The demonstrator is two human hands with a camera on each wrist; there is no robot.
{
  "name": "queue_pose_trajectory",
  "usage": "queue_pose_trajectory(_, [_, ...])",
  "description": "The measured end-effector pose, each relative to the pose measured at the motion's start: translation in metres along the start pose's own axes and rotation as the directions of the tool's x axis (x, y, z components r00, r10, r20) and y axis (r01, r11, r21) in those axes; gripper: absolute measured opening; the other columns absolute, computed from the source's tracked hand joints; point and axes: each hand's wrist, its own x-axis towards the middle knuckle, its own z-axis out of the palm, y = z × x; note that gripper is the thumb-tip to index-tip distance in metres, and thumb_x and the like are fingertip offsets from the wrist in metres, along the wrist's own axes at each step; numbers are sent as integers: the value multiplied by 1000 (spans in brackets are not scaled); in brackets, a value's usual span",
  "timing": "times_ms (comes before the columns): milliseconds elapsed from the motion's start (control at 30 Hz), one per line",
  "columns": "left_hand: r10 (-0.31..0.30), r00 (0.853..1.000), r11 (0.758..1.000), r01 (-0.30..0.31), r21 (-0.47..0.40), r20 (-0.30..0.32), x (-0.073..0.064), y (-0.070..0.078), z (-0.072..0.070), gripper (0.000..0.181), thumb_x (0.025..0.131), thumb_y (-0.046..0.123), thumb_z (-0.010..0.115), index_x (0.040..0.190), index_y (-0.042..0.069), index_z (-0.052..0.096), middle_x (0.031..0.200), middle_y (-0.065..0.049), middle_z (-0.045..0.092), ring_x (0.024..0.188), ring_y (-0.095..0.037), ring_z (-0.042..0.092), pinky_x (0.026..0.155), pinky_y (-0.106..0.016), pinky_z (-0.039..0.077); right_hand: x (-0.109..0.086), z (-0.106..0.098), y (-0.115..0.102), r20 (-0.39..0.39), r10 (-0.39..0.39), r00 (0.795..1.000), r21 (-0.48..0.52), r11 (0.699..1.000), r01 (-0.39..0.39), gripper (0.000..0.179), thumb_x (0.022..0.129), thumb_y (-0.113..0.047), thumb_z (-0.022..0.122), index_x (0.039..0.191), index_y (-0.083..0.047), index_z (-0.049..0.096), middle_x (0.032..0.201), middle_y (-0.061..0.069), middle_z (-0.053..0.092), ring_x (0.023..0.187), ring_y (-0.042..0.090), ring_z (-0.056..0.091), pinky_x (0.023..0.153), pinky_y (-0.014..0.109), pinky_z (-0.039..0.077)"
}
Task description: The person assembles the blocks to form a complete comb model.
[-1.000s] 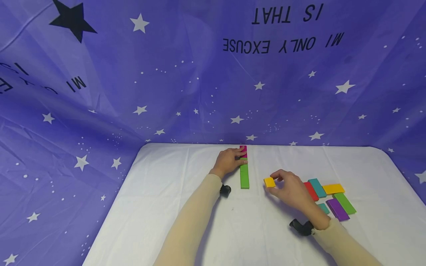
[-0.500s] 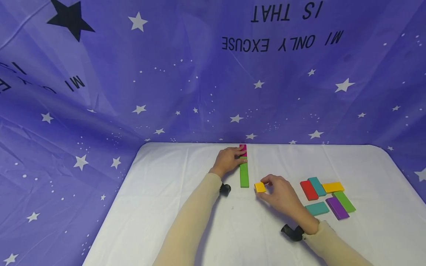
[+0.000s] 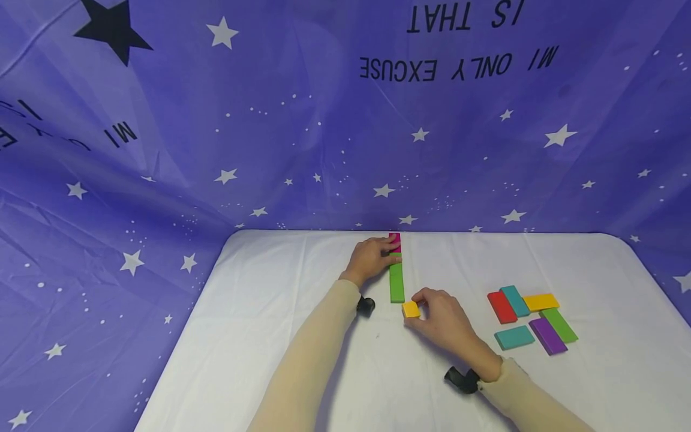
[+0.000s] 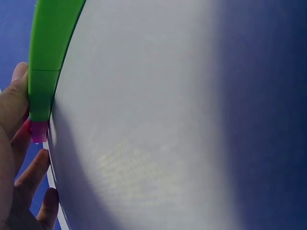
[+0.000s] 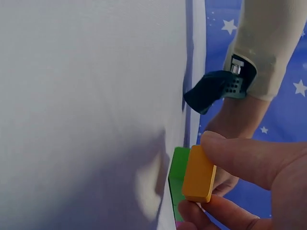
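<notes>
In the head view a row of flat blocks runs toward the person: a pink block (image 3: pixel 394 241) at the far end, then two green blocks (image 3: pixel 396 283) end to end. My left hand (image 3: pixel 370 259) rests on the row from the left, its thumb on green and its fingertips over the pink. The left wrist view shows the seam between the green blocks (image 4: pixel 45 70). My right hand (image 3: pixel 444 319) pinches a yellow block (image 3: pixel 411 309) between thumb and fingers, just right of the row's near end. In the right wrist view, the yellow block (image 5: pixel 199 173) overlaps a green one.
At the right on the white-covered table (image 3: pixel 237 336) lie a red block (image 3: pixel 502 307), two teal blocks (image 3: pixel 514 338), another yellow block (image 3: pixel 541 302), a third green block (image 3: pixel 559 326) and a purple block (image 3: pixel 547 336). A purple star-patterned cloth (image 3: pixel 324 120) hangs behind the table.
My right hand has carried the yellow block left and nearer the person, to the row's near end, uncovering the red and teal blocks. My left hand stays on the row.
</notes>
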Motion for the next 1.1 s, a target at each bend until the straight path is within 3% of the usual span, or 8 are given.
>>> queue_pose_trajectory(700, [-21, 1000, 1000, 21, -1, 4, -2, 3, -1, 48, 92, 47, 70, 137, 31, 62, 148, 15, 50, 138, -15, 47, 116, -41, 35, 8, 19, -11, 26, 19, 999, -79, 997, -17, 38, 67, -28, 92, 93, -8, 72, 82, -2, 67, 76, 20, 57, 69, 38, 48])
queue_pose_trajectory(1100, [-7, 1000, 1000, 7, 2, -14, -1, 2, -1, 48, 92, 46, 70, 136, 29, 64, 147, 15, 52, 137, -16, 49, 115, -40, 36, 6, 16, -12, 25, 14, 1000, -27, 1000, -13, 35, 70, -27, 91, 92, -10, 71, 79, -4, 65, 72, 15, 55, 69, 35, 47])
